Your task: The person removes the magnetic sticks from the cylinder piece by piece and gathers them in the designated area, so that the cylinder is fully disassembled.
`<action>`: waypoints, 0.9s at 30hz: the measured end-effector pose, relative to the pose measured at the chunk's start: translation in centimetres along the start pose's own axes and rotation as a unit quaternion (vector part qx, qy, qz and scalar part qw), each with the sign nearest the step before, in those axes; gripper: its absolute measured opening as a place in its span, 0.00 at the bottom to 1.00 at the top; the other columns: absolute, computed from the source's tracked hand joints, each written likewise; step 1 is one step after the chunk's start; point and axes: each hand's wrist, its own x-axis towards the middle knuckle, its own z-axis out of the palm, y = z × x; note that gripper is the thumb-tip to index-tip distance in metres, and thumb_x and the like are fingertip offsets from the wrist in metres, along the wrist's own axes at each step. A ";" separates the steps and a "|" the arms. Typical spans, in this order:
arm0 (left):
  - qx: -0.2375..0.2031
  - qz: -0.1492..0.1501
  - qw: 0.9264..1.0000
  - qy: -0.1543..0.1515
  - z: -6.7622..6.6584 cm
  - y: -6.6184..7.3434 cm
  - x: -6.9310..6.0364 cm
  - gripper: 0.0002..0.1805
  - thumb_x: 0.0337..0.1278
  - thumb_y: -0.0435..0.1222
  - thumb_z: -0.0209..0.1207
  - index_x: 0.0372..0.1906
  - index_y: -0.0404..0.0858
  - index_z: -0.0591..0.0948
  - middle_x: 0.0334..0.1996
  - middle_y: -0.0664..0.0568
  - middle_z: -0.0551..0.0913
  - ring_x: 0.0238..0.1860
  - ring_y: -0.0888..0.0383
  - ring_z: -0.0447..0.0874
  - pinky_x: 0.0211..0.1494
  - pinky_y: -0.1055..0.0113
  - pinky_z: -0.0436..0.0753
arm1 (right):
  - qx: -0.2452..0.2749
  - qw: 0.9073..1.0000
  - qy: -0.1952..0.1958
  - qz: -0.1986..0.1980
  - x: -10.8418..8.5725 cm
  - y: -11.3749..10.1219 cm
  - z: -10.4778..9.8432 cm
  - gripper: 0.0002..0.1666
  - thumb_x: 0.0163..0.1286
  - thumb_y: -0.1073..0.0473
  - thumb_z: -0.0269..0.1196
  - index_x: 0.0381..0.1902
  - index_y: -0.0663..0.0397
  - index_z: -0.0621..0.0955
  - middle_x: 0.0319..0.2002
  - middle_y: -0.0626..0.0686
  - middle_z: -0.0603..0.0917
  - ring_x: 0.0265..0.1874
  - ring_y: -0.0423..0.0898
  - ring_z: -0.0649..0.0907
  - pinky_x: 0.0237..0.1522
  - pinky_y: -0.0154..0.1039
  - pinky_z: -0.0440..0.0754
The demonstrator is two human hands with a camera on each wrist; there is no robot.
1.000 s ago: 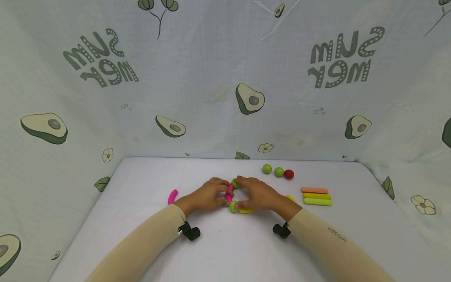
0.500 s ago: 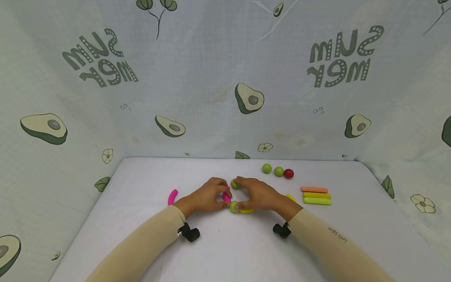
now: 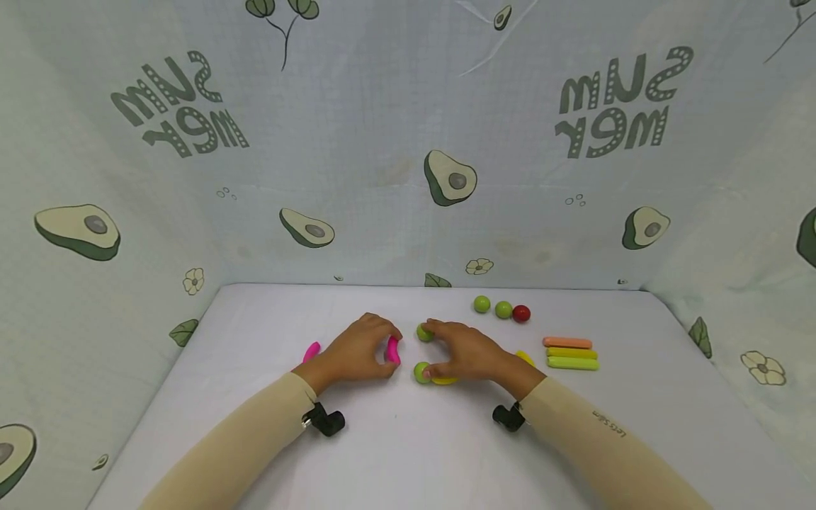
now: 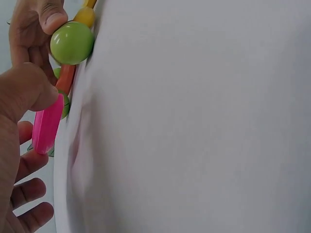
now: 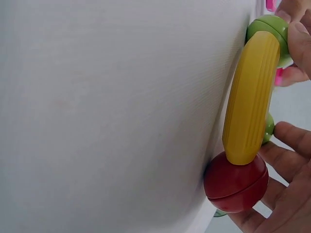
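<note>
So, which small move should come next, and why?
Probably lay the held pink piece beside the other pink piece: the left hand pinches it clear of the green balls at the right hand, and loose sticks lie side by side.

Yel bar (image 5: 250,99) btwn grn ball (image 5: 267,28) & red ball (image 5: 236,183); R grip (image 5: 289,162) w/ thumb on grn.
</note>
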 end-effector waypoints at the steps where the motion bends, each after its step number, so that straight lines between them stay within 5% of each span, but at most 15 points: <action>1: -0.003 -0.006 1.000 0.002 -0.2 -0.2 -0.2 0.23 0.53 0.47 0.70 0.54 0.46 0.82 0.53 0.57 0.81 0.65 0.54 0.70 0.70 0.57 0.71 | 0.001 1.000 0.001 0.000 0.0 0.0 0.0 0.55 0.55 0.37 0.78 0.76 0.44 0.69 0.74 0.49 0.71 0.73 0.52 0.69 0.71 0.54 0.67; 9: -0.033 -0.039 0.998 0.020 -1.7 -1.9 -2.4 0.26 0.47 0.44 0.72 0.54 0.46 0.80 0.53 0.58 0.80 0.65 0.55 0.69 0.69 0.57 0.72 | 0.010 1.000 0.002 0.006 -0.1 -0.1 0.2 0.54 0.55 0.37 0.78 0.76 0.42 0.69 0.74 0.48 0.70 0.74 0.51 0.68 0.71 0.53 0.66; 27: -0.066 -0.061 0.995 0.048 -4.2 -4.7 -6.9 0.27 0.47 0.38 0.74 0.56 0.45 0.80 0.55 0.56 0.79 0.66 0.50 0.67 0.63 0.51 0.76 | 0.003 1.000 0.010 -0.003 -0.3 0.1 0.2 0.54 0.56 0.37 0.78 0.77 0.41 0.69 0.74 0.47 0.70 0.73 0.49 0.68 0.72 0.51 0.66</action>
